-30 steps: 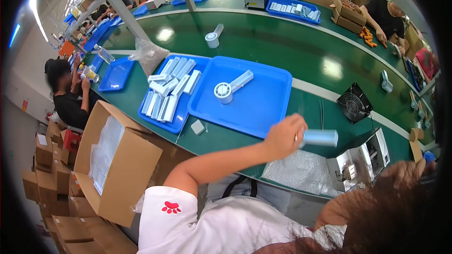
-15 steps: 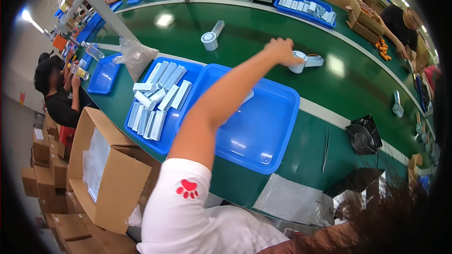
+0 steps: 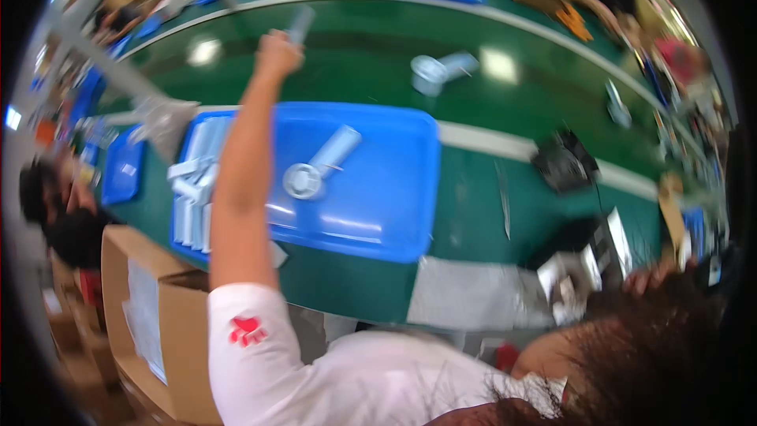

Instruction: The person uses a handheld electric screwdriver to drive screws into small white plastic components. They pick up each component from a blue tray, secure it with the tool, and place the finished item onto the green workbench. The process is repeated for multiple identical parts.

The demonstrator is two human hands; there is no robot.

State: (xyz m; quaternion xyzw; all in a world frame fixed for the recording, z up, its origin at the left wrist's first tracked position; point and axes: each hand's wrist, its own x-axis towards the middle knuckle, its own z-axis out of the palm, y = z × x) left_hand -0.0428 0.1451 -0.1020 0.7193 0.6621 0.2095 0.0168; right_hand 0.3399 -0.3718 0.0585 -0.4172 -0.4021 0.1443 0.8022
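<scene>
My left hand [image 3: 280, 55] reaches across the green belt, closed on a pale device [image 3: 301, 25]. Its flat handle sticks out past my fingers, while its round end is hidden by my hand. Below, a similar pale device [image 3: 303, 181], with a round drum-like head and a flat handle, lies in a blue tray [image 3: 371, 225]. One more of the same kind, a round-headed device [image 3: 430, 73], rests on the belt to the right. At the right, beyond dark hair, blurred fingers [image 3: 658, 274] show; I cannot tell for certain that they are my right hand's.
Left of my forearm, a second tray holds several pale oblong housings [image 3: 189, 205], with a clear bag [image 3: 164, 126] behind it. An open carton [image 3: 189, 339] stands at lower left. A black fan [image 3: 565, 161], thin tweezers [image 3: 505, 197] and a bubble-wrap sheet [image 3: 473, 292] lie at the right.
My left hand has moved left from the right-hand device to the left-hand one and closed on it. The view has shifted, uncovering the device in the tray. Blurred fingers have appeared at the right.
</scene>
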